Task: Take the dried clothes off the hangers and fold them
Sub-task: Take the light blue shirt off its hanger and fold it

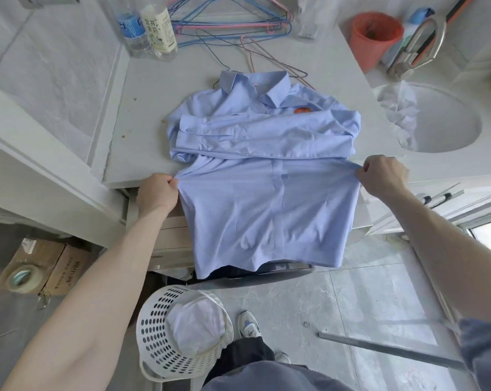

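A light blue collared shirt lies front-up on the white countertop, both sleeves folded across its chest. Its lower half hangs over the counter's front edge. My left hand pinches the shirt's left side at the counter edge. My right hand pinches the right side at the same height. Several wire hangers, blue and pink, lie bare at the back of the counter beyond the collar.
Two plastic bottles stand at the back left. An orange cup and a round sink with crumpled plastic are on the right. A white laundry basket holding white cloth stands on the floor by my feet.
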